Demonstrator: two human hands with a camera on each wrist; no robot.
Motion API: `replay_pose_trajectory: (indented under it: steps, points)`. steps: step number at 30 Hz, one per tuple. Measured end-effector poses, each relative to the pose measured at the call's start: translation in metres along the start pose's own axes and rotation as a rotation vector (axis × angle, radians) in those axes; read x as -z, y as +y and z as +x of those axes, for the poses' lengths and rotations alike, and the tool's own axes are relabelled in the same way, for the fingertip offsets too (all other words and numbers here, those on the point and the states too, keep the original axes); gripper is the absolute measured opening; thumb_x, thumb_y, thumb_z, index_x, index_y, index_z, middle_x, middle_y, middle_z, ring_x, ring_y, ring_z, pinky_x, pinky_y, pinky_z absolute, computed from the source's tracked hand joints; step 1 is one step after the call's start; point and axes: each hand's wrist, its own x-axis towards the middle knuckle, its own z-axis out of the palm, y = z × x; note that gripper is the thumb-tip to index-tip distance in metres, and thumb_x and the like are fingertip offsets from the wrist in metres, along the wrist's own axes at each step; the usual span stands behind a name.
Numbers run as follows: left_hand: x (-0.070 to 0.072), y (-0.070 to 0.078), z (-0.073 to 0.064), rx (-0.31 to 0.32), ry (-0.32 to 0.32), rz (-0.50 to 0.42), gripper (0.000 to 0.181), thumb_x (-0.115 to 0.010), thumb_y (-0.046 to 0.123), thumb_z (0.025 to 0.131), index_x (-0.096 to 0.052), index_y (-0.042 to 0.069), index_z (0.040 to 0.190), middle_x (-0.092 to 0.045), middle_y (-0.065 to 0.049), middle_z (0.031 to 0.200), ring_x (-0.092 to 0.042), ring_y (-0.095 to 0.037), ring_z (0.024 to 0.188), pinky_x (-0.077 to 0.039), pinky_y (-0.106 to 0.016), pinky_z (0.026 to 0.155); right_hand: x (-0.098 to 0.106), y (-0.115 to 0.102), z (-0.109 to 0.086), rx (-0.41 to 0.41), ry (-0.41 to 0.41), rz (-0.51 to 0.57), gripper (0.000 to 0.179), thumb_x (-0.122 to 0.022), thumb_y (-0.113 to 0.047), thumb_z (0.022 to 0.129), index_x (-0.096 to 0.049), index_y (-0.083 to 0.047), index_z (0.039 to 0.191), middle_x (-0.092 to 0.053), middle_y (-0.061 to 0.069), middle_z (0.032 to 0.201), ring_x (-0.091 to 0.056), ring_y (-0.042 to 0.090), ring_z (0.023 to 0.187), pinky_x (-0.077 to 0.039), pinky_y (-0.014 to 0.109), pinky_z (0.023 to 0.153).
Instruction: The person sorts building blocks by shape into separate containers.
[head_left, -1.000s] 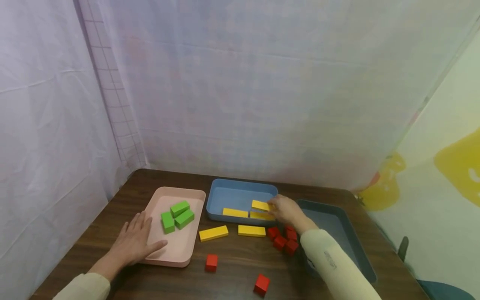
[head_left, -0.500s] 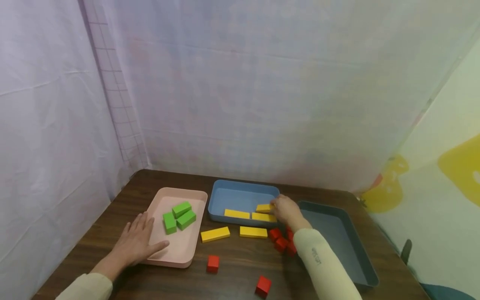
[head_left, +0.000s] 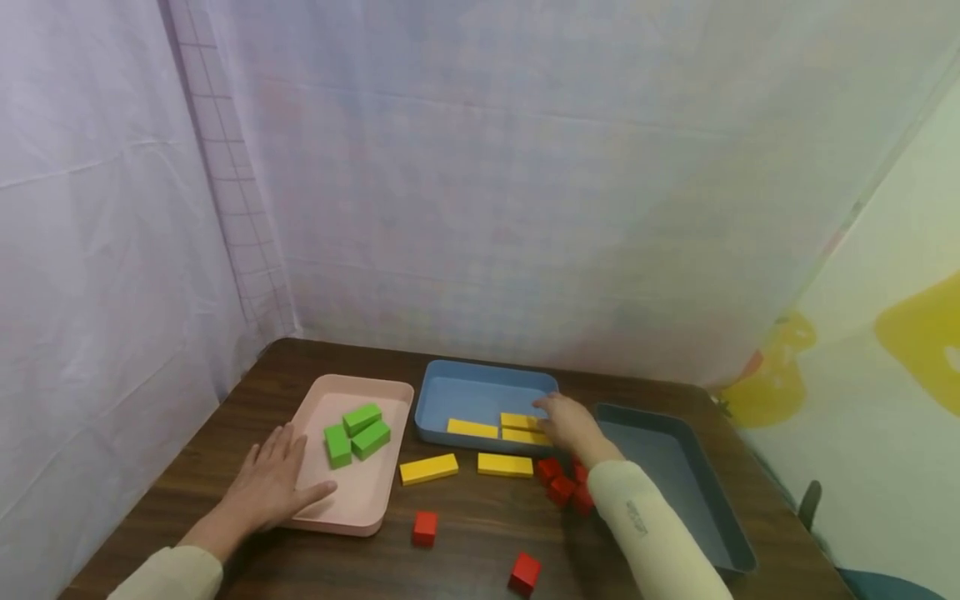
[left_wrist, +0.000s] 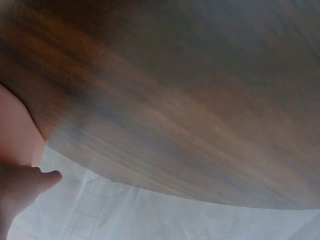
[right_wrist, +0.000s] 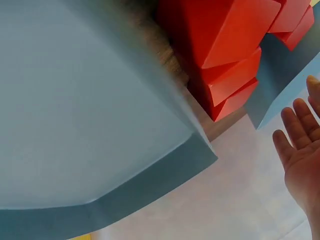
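Observation:
My left hand (head_left: pixel 272 483) rests with spread fingers over the left rim of the pink tray (head_left: pixel 356 508), which holds several green blocks (head_left: pixel 337 446). My right hand (head_left: pixel 572 427) hovers at the right end of the blue tray (head_left: pixel 457 387), fingers loosely extended, also in the right wrist view. Three yellow blocks lie along that tray's near side: one at left (head_left: pixel 472 428), and at right a rear block (head_left: pixel 519 422) right behind a front block (head_left: pixel 523 436). My fingertips are beside the rear one.
Two yellow blocks (head_left: pixel 505 465) lie on the dark wooden table (head_left: pixel 465 575) before the blue tray. Red blocks (head_left: pixel 559 490) cluster beneath my right forearm, partly hidden. Two more red blocks (head_left: pixel 424 528) lie nearer. A dark grey-blue tray (head_left: pixel 675 467) stands at right.
My right hand has lowered a yellow block into the blue tray behind another one and let go of it, fingers loosening. My left hand has stayed on the pink tray.

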Motion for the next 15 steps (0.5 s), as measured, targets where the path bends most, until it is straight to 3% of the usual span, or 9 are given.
replay_pose_trajectory:
  steps: [6, 10, 15]
  points:
    - [0.000, -0.002, 0.002, 0.002, 0.000, -0.008, 0.108, -0.056, 0.074, 0.084, -0.039, -0.015, 0.142, -0.019, -0.040, 0.152, -0.018, -0.056, 0.140, -0.014, -0.073, 0.108, 0.003, -0.002, -0.005, 0.060, -0.003, 0.029, 0.034, -0.070, -0.013, 0.093, -0.066, -0.003, 0.125, -0.063, 0.018, 0.129, -0.048, 0.040, 0.131, -0.036, 0.055, 0.109]
    - [-0.001, -0.004, 0.002, 0.004, -0.007, -0.009, 0.108, -0.056, 0.074, 0.084, -0.039, -0.015, 0.142, -0.019, -0.040, 0.152, -0.017, -0.057, 0.140, -0.014, -0.073, 0.108, 0.006, -0.011, -0.011, 0.131, 0.008, 0.082, 0.034, -0.071, -0.015, 0.093, -0.067, -0.001, 0.124, -0.066, 0.016, 0.123, -0.057, 0.037, 0.120, -0.043, 0.053, 0.103]
    - [-0.001, -0.005, 0.002, 0.004, -0.004, -0.007, 0.108, -0.056, 0.074, 0.084, -0.039, -0.014, 0.143, -0.019, -0.040, 0.153, -0.017, -0.056, 0.140, -0.014, -0.072, 0.109, 0.009, -0.027, -0.024, 0.216, -0.004, 0.224, 0.034, -0.071, -0.015, 0.092, -0.068, -0.002, 0.123, -0.068, 0.011, 0.114, -0.064, 0.029, 0.105, -0.051, 0.049, 0.092]
